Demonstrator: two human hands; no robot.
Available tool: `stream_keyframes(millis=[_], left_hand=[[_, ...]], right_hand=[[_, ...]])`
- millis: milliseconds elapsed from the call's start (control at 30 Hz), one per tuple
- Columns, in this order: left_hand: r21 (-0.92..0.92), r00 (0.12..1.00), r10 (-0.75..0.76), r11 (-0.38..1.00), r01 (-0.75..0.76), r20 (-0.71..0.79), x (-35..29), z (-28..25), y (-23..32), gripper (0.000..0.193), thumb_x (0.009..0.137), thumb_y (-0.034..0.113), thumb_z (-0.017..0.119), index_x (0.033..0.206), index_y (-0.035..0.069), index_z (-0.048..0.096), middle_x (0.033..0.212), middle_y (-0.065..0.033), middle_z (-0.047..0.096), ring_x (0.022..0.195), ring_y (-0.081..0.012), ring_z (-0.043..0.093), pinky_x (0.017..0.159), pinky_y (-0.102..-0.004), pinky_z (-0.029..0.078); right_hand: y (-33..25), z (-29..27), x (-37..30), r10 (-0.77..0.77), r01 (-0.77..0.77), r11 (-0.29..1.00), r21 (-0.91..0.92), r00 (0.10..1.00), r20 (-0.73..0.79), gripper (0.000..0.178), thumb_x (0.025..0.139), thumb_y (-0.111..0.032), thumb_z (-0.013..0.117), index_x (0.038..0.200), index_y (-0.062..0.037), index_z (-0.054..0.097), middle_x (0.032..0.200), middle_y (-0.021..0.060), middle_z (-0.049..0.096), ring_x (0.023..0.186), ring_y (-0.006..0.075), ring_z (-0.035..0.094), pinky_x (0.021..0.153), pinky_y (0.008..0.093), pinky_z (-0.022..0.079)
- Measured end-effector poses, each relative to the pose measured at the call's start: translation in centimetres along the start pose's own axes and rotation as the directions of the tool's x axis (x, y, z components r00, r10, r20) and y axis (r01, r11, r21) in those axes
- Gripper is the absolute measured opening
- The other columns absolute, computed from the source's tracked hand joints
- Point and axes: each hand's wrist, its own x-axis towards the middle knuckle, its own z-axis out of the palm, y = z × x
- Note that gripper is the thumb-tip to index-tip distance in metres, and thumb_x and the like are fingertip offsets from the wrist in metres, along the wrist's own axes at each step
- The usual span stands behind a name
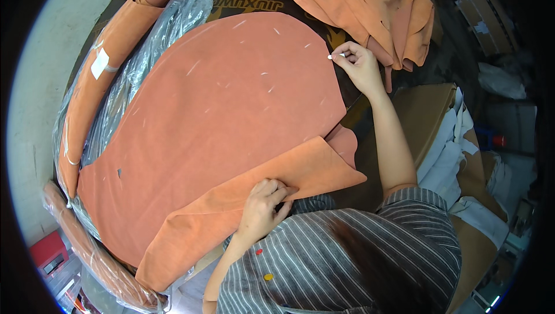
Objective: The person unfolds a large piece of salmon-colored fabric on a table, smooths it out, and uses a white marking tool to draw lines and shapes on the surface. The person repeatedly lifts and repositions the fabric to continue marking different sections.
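A large reddish-brown leather hide (231, 94) lies spread out, with several short white marks scattered over it. Its near edge is folded over and shows a lighter orange underside (202, 213). My left hand (265, 207) is closed on that folded edge, its fingers curled over the orange side. Beyond the far right edge of the hide, my right hand (361, 67) pinches a small white piece of chalk (330, 57) between thumb and fingers. A small dark hole or nick (119, 173) shows at the left of the hide.
Rolled orange leather (107, 54) lies along the left beside crumpled clear plastic (167, 31). Another plastic-wrapped roll (95, 250) is at the lower left. A heap of orange leather (370, 8) rests at the far side. Cardboard (425, 103) with white scraps (442, 152) stands on the right.
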Motion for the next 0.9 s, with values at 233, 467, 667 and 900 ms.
stream_keyframes(millis=[233, 467, 667, 900], left_hand=[[0.035, 1.000, -0.008, 0.999, 0.007, 0.022, 0.3, -0.3, 0.4, 0.026, 0.075, 0.002, 0.075, 0.101, 0.005, 0.075, 0.088, -0.0051, 0.061, 0.086, -0.0238, 0.059, 0.081, -0.0360, 0.050], [0.019, 1.000, 0.018, 1.000, -0.018, 0.004, 0.3, -0.1, 0.1, 0.027, 0.075, 0.002, 0.074, 0.101, 0.005, 0.075, 0.088, -0.0054, 0.060, 0.086, -0.0245, 0.059, 0.081, -0.0362, 0.050], [0.022, 1.000, -0.005, 1.000, 0.005, 0.007, 0.0, -0.3, 0.0, 0.028, 0.075, 0.002, 0.073, 0.103, 0.005, 0.074, 0.088, -0.0057, 0.060, 0.086, -0.0243, 0.058, 0.080, -0.0364, 0.050], [-0.002, 1.000, 0.015, 1.000, -0.015, -0.021, -0.2, 0.1, -0.3, 0.027, 0.075, 0.003, 0.074, 0.103, 0.005, 0.074, 0.087, -0.0062, 0.058, 0.085, -0.0245, 0.057, 0.080, -0.0366, 0.049]], right_hand=[[-1.7, 1.0, -0.7, -0.206, 0.173, 0.915, -0.363, 0.977, -0.051, 0.007, 0.089, -0.008, 0.072, 0.091, -0.0023, 0.068, 0.085, 0.0012, 0.069, 0.073, 0.0087, 0.061, 0.068, 0.0231, 0.048], [-2.5, 0.0, -4.4, 0.060, -0.063, 0.998, 0.023, 0.989, 0.134, 0.010, 0.087, -0.011, 0.075, 0.090, -0.0027, 0.070, 0.084, 0.0023, 0.070, 0.068, 0.0070, 0.061, 0.064, 0.0227, 0.048], [-4.7, 1.0, -6.4, -0.121, 0.165, 0.961, -0.222, 0.973, 0.197, 0.011, 0.079, -0.007, 0.077, 0.086, -0.0025, 0.070, 0.090, 0.0067, 0.066, 0.096, 0.0190, 0.062, 0.080, 0.0326, 0.050], [-4.7, 1.0, -6.5, -0.161, 0.222, 0.936, -0.274, 0.960, 0.227, 0.009, 0.080, -0.008, 0.075, 0.086, -0.0043, 0.070, 0.084, 0.0042, 0.066, 0.091, 0.0182, 0.061, 0.076, 0.0321, 0.050]])
